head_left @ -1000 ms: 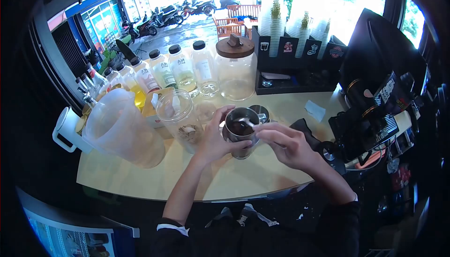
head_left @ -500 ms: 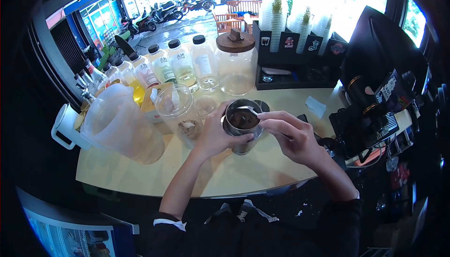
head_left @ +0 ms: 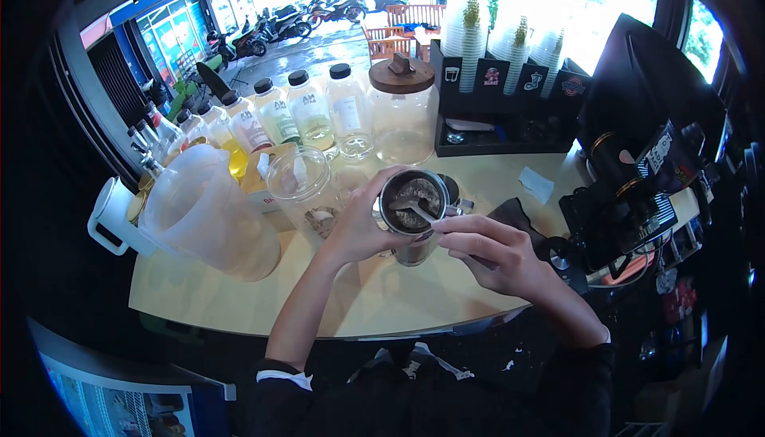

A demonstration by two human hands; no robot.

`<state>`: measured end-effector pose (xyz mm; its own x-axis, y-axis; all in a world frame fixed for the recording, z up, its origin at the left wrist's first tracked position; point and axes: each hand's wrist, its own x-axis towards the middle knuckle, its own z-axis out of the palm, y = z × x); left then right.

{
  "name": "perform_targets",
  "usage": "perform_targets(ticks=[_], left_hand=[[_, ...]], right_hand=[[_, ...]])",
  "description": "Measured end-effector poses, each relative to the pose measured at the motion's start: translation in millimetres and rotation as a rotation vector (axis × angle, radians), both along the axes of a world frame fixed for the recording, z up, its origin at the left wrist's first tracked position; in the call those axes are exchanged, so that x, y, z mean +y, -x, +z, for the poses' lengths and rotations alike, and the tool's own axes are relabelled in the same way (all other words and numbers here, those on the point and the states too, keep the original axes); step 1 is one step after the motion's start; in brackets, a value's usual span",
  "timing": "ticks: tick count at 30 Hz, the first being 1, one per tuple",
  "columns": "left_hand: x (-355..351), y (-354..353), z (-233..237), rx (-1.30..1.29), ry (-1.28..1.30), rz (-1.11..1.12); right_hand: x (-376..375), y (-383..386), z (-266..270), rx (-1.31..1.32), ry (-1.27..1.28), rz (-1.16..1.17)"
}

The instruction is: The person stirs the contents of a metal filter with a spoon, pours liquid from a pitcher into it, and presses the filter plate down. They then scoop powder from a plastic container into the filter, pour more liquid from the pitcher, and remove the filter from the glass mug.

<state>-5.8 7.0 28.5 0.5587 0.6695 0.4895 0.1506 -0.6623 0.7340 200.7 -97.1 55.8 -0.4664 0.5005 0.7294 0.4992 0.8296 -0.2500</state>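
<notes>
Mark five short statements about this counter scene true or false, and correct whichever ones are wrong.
1. The left hand holds a metal cup. True.
2. The right hand grips a spoon that reaches into the metal cup. True.
3. The metal cup is empty. False: dark contents show inside it.
4. A wooden lid sits on the big clear jar behind the hands. True.
5. The white jug is at the right end of the picture's counter. False: the white jug stands at the left end.
</notes>
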Motion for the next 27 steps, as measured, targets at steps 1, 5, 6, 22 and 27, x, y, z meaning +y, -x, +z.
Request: perform_targets(ticks=[1, 5, 6, 22, 27], left_hand=[[0.5, 0.7, 0.5, 0.0, 0.01, -0.026], [0.1, 1.3, 2.3, -0.051, 0.006, -0.099], [1.2, 1.3, 2.3, -0.052, 0.004, -0.098], [0.1, 2.5, 10.5, -0.026, -0.103, -0.198], [-0.9, 2.9, 13.2, 0.046, -0.128, -0.207]], right_hand=[[-0.8, 0.3, 2.3, 0.013, -0.018, -0.008], [-2.8, -0.9, 6.0, 0.025, 0.02, -0.041], [-2.2, -0.9, 6.4, 0.039, 0.053, 0.008], [-5.8, -5.5, 15.4, 0.194, 0.31, 0.092], [5.7, -14.3, 20.7, 0.343, 0.59, 0.267]])
